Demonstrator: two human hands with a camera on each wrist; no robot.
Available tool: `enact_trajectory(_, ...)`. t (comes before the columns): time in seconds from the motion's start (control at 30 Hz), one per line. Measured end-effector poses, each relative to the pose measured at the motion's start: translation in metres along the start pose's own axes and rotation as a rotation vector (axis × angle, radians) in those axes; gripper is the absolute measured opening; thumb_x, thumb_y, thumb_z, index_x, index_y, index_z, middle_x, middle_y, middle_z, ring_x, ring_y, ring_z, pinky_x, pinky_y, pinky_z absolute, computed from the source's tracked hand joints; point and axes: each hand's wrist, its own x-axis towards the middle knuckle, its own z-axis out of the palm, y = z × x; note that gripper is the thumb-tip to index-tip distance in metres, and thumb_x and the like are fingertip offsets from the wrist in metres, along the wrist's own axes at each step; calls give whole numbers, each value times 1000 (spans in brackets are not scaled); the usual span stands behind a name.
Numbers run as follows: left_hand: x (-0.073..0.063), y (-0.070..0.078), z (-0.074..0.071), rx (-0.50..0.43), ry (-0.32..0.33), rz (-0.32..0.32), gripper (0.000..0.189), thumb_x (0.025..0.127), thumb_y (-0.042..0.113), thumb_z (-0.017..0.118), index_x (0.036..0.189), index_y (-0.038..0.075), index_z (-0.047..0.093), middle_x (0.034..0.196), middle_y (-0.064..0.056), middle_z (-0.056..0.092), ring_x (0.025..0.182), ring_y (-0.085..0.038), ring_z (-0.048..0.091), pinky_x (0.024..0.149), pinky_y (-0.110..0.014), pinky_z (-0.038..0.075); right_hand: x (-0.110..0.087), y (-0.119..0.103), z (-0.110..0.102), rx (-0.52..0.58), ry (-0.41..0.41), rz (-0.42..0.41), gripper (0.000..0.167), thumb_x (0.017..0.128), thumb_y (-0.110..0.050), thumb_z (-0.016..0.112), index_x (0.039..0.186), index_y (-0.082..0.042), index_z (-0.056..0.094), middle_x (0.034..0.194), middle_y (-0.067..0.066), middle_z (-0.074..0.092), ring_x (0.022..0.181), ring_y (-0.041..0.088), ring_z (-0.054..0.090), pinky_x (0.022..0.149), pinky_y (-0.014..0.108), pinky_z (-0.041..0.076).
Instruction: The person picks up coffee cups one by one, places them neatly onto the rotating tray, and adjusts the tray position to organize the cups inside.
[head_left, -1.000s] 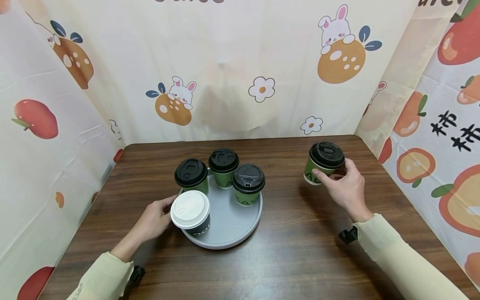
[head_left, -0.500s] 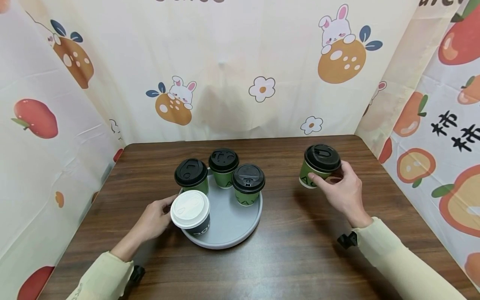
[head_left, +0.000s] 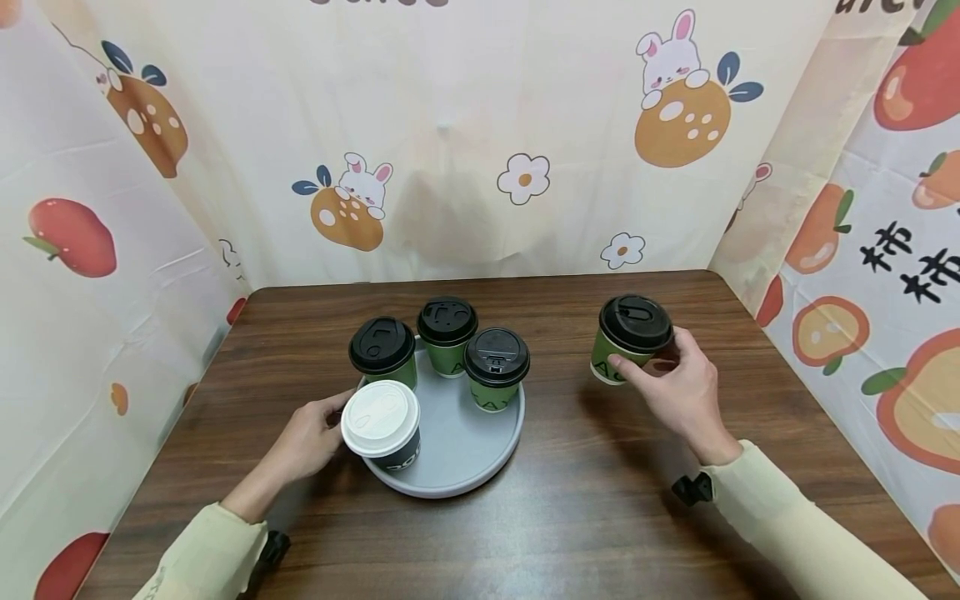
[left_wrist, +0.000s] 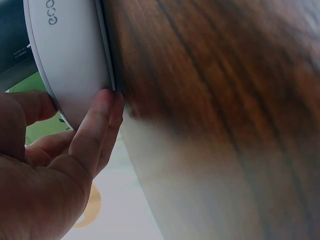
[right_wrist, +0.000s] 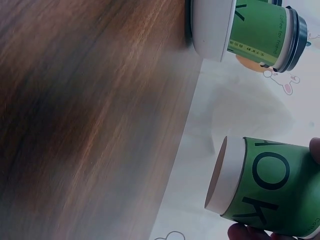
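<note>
My left hand pinches the left rim of a round grey tray, thumb on one side and fingers on the other in the left wrist view. On the tray stand a dark paper cup with a white lid and three green paper cups with black lids: one at the left, one at the back, one at the right. Off to the right, my right hand grips another green coffee cup by its side. Its bottom shows clear above the table in the right wrist view.
The brown wooden table has printed cloth hangings along its back and both sides. A stretch of bare tabletop lies between the tray and the held cup.
My right hand has moved the held green cup a little to the left and toward me. The left hand, the tray and the cups on it have stayed put.
</note>
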Motion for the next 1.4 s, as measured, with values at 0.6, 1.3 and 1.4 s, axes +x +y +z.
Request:
enact_trajectory(0.6, 0, -1, 0, 3, 6, 2, 47, 98, 6, 63, 142, -7, 56, 132, -24, 65, 116, -34, 63, 91, -51, 52, -11, -6, 1, 41, -5, -43, 55, 79, -35, 91, 121, -11, 63, 104, 0, 70, 90, 5, 64, 76, 13, 52)
enact_trajectory(1.3, 0, 0, 0, 1, -14, -20, 48, 98, 6, 63, 143, -5, 56, 130, -22, 67, 107, -29, 64, 85, -45, 52, -24, -14, 5, 75, -27, -87, 56, 77, -29, 93, 123, -14, 65, 104, -5, 70, 89, 1, 64, 76, 15, 52)
enact_trajectory(1.4, 0, 0, 0, 3, -13, -17, 48, 98, 7, 63, 143, -5, 56, 130, -22, 67, 109, -30, 65, 87, -46, 52, -26, -15, 5, 75, -31, -92, 56, 77, -29, 93, 123, -14, 65, 104, -5, 70, 88, 2, 64, 77, 17, 52)
